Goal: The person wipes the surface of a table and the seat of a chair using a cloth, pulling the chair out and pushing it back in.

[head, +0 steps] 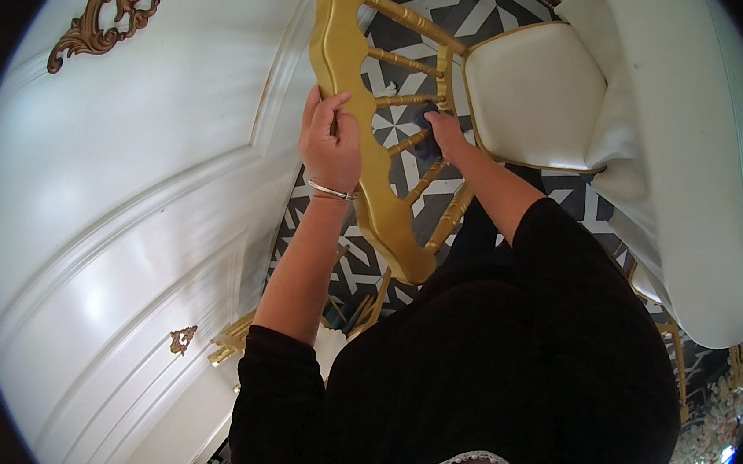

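Note:
A gold-painted chair with a scalloped top rail (342, 37) and turned back spindles (407, 61) stands in front of me. My left hand (331, 139) grips the top rail near its middle, with the fingers curled over the outer edge. Lower down, my right hand (446, 132) holds a dark cloth (424, 145) against the spindles near the lower back rail. The chair's seat (536, 94) has a pale cushion with a gold rim. Part of the cloth is hidden behind a spindle and my fingers.
A table with a white cloth (672, 126) stands at the right, its drape touching the seat. A white panelled wall (175, 128) with a carved brown ornament (110, 3) runs along the left. More gold chairs (372, 305) are behind me. The floor (394, 128) is patterned black and white.

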{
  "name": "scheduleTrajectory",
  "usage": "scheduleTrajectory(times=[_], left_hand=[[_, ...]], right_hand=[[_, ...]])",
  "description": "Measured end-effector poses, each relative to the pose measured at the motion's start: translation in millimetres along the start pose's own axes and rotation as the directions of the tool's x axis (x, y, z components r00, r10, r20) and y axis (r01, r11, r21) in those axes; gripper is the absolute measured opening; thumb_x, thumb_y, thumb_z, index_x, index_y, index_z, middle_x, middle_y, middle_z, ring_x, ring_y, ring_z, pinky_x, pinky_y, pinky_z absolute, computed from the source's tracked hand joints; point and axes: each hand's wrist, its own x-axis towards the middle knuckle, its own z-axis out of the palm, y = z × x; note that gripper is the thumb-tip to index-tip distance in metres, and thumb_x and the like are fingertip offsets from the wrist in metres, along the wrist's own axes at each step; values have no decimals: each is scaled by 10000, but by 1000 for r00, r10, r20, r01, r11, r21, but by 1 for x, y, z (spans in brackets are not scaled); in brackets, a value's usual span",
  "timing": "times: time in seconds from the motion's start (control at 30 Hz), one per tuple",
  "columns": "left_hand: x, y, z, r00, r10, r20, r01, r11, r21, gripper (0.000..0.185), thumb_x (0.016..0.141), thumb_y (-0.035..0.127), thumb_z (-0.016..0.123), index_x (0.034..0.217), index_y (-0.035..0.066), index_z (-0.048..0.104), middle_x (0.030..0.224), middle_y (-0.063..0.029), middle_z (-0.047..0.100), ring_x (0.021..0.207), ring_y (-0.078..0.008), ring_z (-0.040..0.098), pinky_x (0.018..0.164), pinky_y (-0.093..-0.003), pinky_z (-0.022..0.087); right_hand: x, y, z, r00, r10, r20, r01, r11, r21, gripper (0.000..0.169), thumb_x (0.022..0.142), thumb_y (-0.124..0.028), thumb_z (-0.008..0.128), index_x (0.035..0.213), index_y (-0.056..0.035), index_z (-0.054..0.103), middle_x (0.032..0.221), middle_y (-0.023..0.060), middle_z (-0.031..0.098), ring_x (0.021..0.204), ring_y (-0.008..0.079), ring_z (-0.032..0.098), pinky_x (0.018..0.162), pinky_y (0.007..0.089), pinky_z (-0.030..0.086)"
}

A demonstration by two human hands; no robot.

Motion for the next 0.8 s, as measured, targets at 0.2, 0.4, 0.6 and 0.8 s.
scheduleTrajectory(times=[0.2, 0.4, 0.6, 0.8], left_hand=[[3, 4, -1, 999, -34, 19, 34, 998, -44, 204, 781, 2, 504, 953, 20, 612, 1151, -202, 533, 820, -236, 599, 697, -281, 468], [3, -1, 1, 1000, -12, 17, 12, 999, -38, 210, 790, 1, 498, 964, 21, 614, 1163, -219, 525, 857, -229, 594, 707, -272, 457], [-3, 0, -2, 993, -108, 46, 111, 992, -53, 211, 812, 6, 489, 978, 15, 619, 1187, -202, 527, 823, -142, 564, 679, -232, 431], [1, 7, -2, 987, -137, 84, 139, 990, -22, 226, 786, -21, 490, 972, 23, 609, 1191, -225, 508, 702, -156, 576, 636, -243, 451]], right_hand=[[-98, -35, 47, 979, -132, 154, 102, 977, 186, 293, 816, -315, 510, 907, -38, 541, 793, 67, 545, 687, 170, 542, 618, 317, 462], [-146, -48, 68, 930, -306, 206, 294, 952, 85, 393, 854, -335, 496, 1037, 9, 544, 905, 44, 582, 814, 137, 533, 741, 281, 432], [-70, -13, 30, 892, -407, 197, 435, 892, -127, 369, 839, -307, 512, 1034, 3, 559, 848, 86, 579, 746, 165, 515, 697, 306, 420], [42, 7, -38, 997, -35, 70, 51, 967, -251, 473, 822, -421, 486, 1070, -26, 568, 923, 144, 622, 793, 265, 597, 713, 392, 446]])
